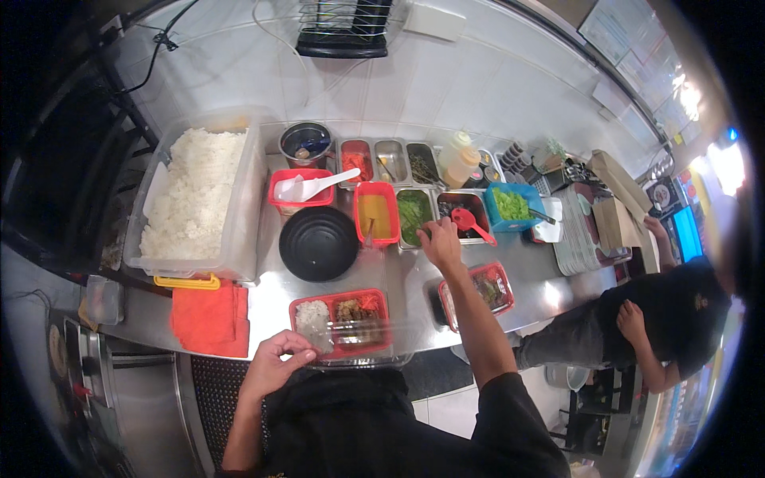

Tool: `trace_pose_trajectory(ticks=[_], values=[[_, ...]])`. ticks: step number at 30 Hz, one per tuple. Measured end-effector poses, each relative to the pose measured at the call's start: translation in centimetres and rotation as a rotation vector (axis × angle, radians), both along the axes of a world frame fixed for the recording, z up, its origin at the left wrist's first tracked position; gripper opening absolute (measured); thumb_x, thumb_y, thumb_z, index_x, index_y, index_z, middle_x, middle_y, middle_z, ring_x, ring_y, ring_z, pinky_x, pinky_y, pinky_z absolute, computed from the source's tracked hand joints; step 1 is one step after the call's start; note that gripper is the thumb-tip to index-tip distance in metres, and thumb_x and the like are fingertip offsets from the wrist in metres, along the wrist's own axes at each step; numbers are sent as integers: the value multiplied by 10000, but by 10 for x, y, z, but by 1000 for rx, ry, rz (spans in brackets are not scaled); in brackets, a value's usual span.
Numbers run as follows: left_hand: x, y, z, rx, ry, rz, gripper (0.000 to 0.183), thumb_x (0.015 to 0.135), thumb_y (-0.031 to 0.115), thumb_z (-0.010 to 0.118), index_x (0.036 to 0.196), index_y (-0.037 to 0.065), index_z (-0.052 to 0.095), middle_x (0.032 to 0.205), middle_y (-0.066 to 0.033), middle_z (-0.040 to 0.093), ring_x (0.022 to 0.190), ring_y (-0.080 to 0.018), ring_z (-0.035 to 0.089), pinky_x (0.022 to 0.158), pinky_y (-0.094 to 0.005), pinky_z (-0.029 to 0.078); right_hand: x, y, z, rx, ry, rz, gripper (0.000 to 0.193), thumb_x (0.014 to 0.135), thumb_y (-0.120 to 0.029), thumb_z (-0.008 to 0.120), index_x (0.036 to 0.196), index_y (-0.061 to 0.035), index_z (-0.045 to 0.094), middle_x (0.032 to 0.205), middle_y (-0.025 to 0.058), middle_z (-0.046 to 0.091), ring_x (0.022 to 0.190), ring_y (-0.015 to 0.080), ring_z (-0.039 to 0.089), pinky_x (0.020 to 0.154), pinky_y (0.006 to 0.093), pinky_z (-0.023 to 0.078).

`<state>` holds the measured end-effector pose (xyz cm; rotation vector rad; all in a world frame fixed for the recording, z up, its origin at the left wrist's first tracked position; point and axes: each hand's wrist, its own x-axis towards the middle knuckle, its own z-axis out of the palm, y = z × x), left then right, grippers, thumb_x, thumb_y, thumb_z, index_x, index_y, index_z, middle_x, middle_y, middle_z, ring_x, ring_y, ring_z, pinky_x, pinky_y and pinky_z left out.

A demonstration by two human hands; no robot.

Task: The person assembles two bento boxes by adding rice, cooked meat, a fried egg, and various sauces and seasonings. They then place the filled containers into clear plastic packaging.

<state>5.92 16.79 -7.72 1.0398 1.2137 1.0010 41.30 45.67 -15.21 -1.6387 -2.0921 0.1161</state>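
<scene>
My right hand (pixel 441 244) reaches across to the near edge of a metal bin of chopped greens (pixel 412 213). Its fingers are drawn together at the greens; what they pinch, if anything, is hidden. Close to my body, my left hand (pixel 280 362) has thumb and fingers closed at the left edge of a clear plastic lid (pixel 362 332). This lid is tilted over part of a red meal box (pixel 299 304) with white rice, browned food and red shreds. A second red box (pixel 500 272) lies to the right, partly behind my right forearm.
A large clear tub of rice (pixel 257 171) stands at left, above a folded orange cloth (pixel 209 319). Black bowls (pixel 319 244), a yellow-liquid container (pixel 376 217), a red ladle (pixel 472 225) and a blue lettuce bin (pixel 494 217) surround the reach. A co-worker (pixel 661 327) stands at right.
</scene>
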Motion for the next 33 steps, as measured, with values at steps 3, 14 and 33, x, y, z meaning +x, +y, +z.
trace_pose_trajectory(ticks=[3,14,33], values=[[0,-13,11,-6,62,25,131,936,45,755,1007,5,652,991,-84,761,915,-114,695,828,-266,558,-6,15,0,-150,-133,14,216,852,-238,770,944,-42,761,1118,194,613,1104,398,558,933,485,527],[-10,-32,1,-1,44,69,122,942,52,749,1021,8,667,1003,-78,766,916,-106,679,840,-267,542,1,32,50,-161,-50,71,257,882,-163,652,1023,47,603,951,298,695,884,499,684,795,566,555],[-14,-34,-8,-18,19,43,129,950,62,744,1030,7,658,995,-95,771,931,-111,700,850,-265,548,30,18,46,-133,-276,247,186,1004,-98,540,1065,29,662,1024,263,672,1016,465,634,896,557,494]])
